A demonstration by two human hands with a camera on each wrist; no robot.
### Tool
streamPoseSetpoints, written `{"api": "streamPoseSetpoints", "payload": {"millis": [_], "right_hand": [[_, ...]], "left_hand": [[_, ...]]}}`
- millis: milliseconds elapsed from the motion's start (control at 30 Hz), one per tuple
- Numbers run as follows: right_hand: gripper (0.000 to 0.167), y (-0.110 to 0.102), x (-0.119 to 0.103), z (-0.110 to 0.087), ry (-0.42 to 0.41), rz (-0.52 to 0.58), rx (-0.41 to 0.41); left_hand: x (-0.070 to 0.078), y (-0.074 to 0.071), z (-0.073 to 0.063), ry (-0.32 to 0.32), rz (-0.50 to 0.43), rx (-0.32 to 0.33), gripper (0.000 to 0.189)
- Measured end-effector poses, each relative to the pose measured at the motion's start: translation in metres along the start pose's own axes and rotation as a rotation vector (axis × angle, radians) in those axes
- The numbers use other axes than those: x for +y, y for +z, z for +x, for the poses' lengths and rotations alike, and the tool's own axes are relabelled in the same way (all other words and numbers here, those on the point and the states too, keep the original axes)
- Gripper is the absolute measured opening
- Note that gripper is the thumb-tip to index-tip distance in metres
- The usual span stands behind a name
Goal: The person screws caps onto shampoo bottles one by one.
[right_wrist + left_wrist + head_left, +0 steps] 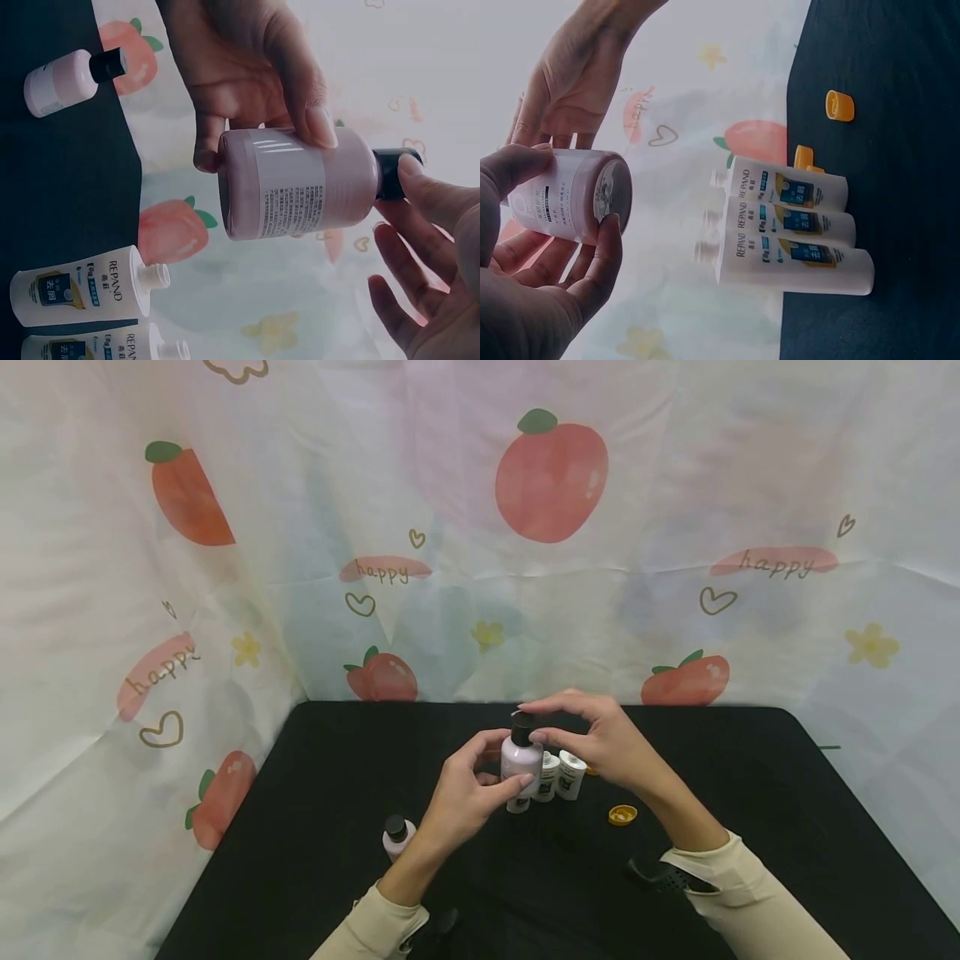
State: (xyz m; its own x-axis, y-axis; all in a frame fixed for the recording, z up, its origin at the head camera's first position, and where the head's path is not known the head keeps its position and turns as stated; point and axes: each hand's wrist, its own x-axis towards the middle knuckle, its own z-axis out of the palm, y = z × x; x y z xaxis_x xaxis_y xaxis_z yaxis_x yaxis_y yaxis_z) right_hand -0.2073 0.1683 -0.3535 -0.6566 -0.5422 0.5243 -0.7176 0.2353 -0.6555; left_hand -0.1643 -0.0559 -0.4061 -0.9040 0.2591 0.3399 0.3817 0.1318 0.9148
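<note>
Pale pink plastic is filling the left hand: its thumb and fingers are curling round the body of a bottle, which is hanging roughly upright above the table, long axis running up and down. Just above and to the right, the right hand is pinching the bottle's black cap, thumb at the side and forefinger reaching across the top, while its other fingers are bending loosely, holding nothing. This right hand is lying nearer to the cap; the left is gripping lower down.

Beyond the held bottle, three white bottles are standing side by side on the black surface, their necks showing no caps. One orange cap is lying to their right, and more orange is showing just beside them. Near and to the left, close to the left forearm, a second pink bottle is standing with a black top. Behind everything, a pale curtain printed with fruit is hanging.
</note>
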Motion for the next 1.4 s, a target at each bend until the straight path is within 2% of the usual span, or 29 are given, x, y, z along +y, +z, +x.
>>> {"api": "streamPoseSetpoints", "payload": {"millis": [433, 633, 933, 1400], "right_hand": [[0.044, 0.0037, -0.0018, 0.0019, 0.032, 0.005, -0.030], [0.042, 0.0047, -0.0008, 0.0016, 0.039, -0.005, -0.030], [0.035, 0.0074, -0.0004, 0.0024, 0.037, 0.046, -0.041], [0.046, 0.0046, -0.0019, -0.0013, 0.044, 0.010, -0.044]], "left_hand": [[0.0015, 0.0036, 0.0015, 0.005, -0.010, -0.006, 0.051], [0.0004, 0.0050, 0.0015, 0.030, -0.008, -0.010, 0.053], [0.0003, 0.0066, 0.0008, 0.042, 0.001, -0.006, 0.054], [0.0010, -0.0015, -0.0010, 0.023, 0.007, 0.020, 0.052]]}}
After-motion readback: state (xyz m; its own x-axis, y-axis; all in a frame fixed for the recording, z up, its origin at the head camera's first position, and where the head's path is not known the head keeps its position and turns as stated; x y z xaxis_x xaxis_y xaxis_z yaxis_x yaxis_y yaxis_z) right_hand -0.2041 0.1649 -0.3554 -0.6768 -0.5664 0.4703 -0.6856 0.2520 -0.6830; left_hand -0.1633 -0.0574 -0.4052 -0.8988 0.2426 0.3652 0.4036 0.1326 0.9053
